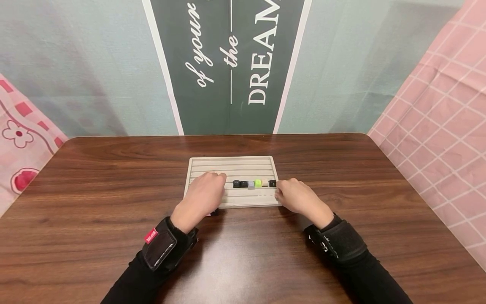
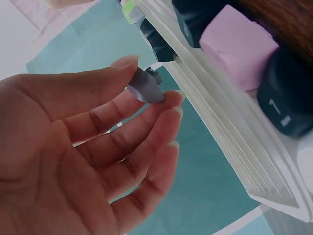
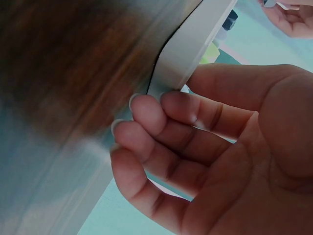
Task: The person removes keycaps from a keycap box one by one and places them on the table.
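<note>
A white ridged tray (image 1: 247,167) lies on the table, with a row of keycaps (image 1: 258,183) in one groove: black, grey, lime green and cream ones. Over the tray's left part, my left hand (image 1: 205,192) pinches a grey keycap (image 2: 145,88) between thumb and forefinger, the other fingers loosely bent. My right hand (image 1: 298,196) holds the tray's right edge near its front corner, thumb on the rim (image 3: 188,51) and forefinger against the side. That hand partly hides the row's right end in the head view.
Just in front of the tray, partly behind my left hand, are a pink keycap (image 2: 238,46) and dark keycaps (image 2: 288,95). The brown wooden table (image 1: 114,185) reaches back to a blue-green curtain (image 1: 334,76) with a lettered dark panel. Pink cloth (image 1: 440,139) hangs at the right.
</note>
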A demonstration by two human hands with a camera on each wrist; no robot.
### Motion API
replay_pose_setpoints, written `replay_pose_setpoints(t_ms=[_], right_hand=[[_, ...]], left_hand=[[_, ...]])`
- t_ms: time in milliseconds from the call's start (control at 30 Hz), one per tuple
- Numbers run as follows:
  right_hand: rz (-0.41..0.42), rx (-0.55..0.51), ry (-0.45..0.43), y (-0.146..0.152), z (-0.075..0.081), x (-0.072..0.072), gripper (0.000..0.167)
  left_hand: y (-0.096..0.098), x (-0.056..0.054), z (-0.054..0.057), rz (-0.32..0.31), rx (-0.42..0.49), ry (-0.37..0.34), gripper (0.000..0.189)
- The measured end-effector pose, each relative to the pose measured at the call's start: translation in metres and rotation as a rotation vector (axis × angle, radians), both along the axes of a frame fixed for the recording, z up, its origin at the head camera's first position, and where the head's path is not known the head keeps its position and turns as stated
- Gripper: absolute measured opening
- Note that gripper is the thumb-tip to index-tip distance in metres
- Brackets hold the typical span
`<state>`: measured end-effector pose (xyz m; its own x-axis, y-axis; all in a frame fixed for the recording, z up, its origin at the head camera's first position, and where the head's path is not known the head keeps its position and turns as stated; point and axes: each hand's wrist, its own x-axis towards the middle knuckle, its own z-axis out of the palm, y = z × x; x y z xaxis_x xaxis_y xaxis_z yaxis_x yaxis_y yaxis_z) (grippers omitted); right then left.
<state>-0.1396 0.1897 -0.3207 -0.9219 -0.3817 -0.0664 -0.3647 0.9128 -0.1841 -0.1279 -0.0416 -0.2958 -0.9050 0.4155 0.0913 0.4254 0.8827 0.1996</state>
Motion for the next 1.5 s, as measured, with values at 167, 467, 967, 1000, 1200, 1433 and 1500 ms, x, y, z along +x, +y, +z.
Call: replay_pose_setpoints(t_ms=[167,467,967,1000,1200,1433,1500], right_hand=[[-0.002,-0.001,-0.007,0.0,0.0,0.0,0.021],[-0.004,0.001,-0.005,0.0,-0.001,0.0,0.022],[-0.002,-0.003,0.004,0.0,-0.001,0.001,0.021],[-0.003,-0.002,0.003,0.0,-0.001,0.001,0.021],[-0.01,-0.001,-0.001,0.0,-0.001,0.0,0.021],[0.002,-0.006,0.007,0.0,-0.001,0.0,0.022],[0.005,-0.008,0.01,0.0,-0.001,0.001,0.021]], left_hand=[[-0.002,0.002,0.0,-0.025,-0.001,0.015,0.009],[-0.005,0.008,-0.001,-0.044,-0.027,0.003,0.012],[-0.003,0.017,-0.006,-0.151,-0.057,0.01,0.012],[-0.003,0.017,-0.007,-0.157,-0.061,0.006,0.012],[-0.002,0.019,-0.01,-0.185,-0.091,-0.019,0.012],[-0.001,0.02,-0.014,-0.214,-0.111,-0.012,0.012],[-0.001,0.02,-0.015,-0.213,-0.111,-0.016,0.012]])
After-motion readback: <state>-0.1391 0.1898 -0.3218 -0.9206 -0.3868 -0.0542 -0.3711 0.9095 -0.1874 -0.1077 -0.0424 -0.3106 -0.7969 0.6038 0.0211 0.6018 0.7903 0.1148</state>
